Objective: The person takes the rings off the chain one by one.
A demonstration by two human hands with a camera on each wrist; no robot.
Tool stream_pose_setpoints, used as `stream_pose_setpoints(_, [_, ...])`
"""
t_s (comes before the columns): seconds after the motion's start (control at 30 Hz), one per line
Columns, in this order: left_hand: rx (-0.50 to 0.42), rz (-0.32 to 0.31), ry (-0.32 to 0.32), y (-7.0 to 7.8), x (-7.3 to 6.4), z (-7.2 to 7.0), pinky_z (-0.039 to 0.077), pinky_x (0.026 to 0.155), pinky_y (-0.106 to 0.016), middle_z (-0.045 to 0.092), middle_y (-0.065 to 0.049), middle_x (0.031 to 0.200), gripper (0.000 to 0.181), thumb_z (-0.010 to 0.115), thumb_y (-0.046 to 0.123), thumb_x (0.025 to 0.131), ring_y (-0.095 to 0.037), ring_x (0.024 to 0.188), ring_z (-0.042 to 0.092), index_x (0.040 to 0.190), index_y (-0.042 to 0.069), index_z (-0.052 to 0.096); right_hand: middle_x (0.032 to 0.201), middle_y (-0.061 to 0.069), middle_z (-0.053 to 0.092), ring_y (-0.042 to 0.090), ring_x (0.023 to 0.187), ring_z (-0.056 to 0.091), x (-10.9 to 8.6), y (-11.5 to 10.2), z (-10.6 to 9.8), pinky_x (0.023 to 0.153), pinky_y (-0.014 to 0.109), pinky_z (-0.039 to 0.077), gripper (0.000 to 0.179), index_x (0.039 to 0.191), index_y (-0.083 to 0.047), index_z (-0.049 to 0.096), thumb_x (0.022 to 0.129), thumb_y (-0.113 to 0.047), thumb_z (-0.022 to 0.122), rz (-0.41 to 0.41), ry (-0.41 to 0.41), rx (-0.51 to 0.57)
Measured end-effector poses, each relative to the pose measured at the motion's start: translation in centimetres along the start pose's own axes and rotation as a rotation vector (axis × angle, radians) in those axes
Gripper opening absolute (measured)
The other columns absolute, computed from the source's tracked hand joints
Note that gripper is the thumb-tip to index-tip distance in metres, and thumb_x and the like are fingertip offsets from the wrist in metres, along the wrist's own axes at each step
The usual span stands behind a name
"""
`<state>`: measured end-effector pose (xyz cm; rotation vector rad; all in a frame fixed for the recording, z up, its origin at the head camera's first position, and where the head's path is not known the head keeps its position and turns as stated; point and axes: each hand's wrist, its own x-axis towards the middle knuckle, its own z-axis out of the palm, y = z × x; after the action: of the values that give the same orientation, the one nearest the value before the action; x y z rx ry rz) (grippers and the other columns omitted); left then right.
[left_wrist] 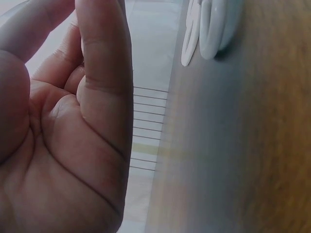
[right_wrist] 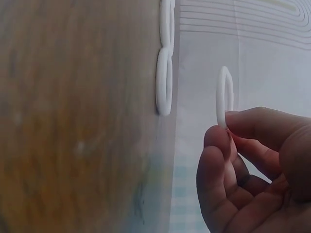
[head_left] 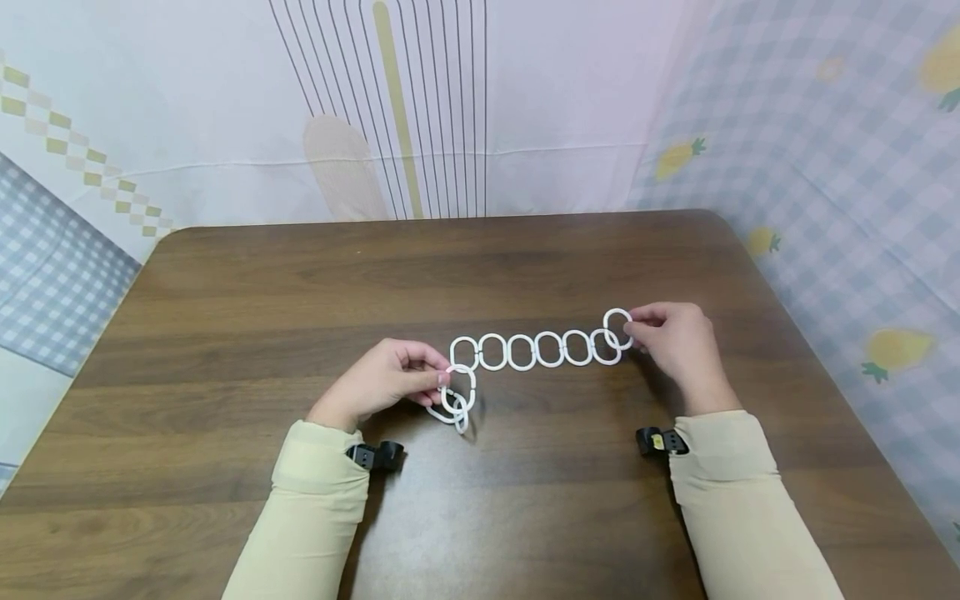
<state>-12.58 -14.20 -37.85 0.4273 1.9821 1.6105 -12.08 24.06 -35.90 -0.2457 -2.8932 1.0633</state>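
A row of white oval rings (head_left: 536,351) lies side by side across the table between the two hands. At its left end my left hand (head_left: 378,379) pinches a white ring (head_left: 473,388) between thumb and fingers. More white rings (head_left: 462,423) overlap just below that one, partly hidden by the fingers. My right hand (head_left: 681,346) holds another white ring (head_left: 617,311) by its right side, raised and overlapping the row's last ring. In the right wrist view this held ring (right_wrist: 220,97) stands upright between thumb and forefinger, apart from the rings on the table.
The brown wooden table (head_left: 510,517) fills most of the head view, its far edge against a patterned cloth (head_left: 570,100). Checked cloth (head_left: 825,208) hangs along the right side. Each wrist carries a small black camera (head_left: 388,456).
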Motion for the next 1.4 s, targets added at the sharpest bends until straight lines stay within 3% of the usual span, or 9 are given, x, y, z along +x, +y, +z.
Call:
stream_pose_setpoints(0.7, [-0.010, 0.000, -0.001, -0.1, 0.1, 0.0, 0.060, 0.065, -0.027, 0.070, -0.009, 0.080, 0.021, 0.069, 0.003, 0.093, -0.013, 0.069, 0.067, 0.107, -0.013, 0.067, 0.081, 0.009, 0.072, 0.019, 0.073, 0.065, 0.6, 1.5, -1.1, 0.064, 0.027, 0.052, 0.027, 0.113, 0.005, 0.071, 0.096, -0.016, 0.066, 0.097, -0.129, -0.009])
stream_pose_setpoints(1.4, [0.011, -0.012, -0.001, -0.4, 0.1, -0.1, 0.060, 0.066, -0.028, 0.070, -0.009, 0.080, 0.021, 0.070, 0.005, 0.093, -0.014, 0.070, 0.068, 0.107, -0.011, 0.068, 0.083, 0.010, 0.070, 0.015, 0.071, 0.063, 0.8, 2.7, -1.1, 0.063, 0.024, 0.055, 0.029, 0.116, 0.009, 0.067, 0.097, -0.013, 0.066, 0.134, -0.217, 0.017])
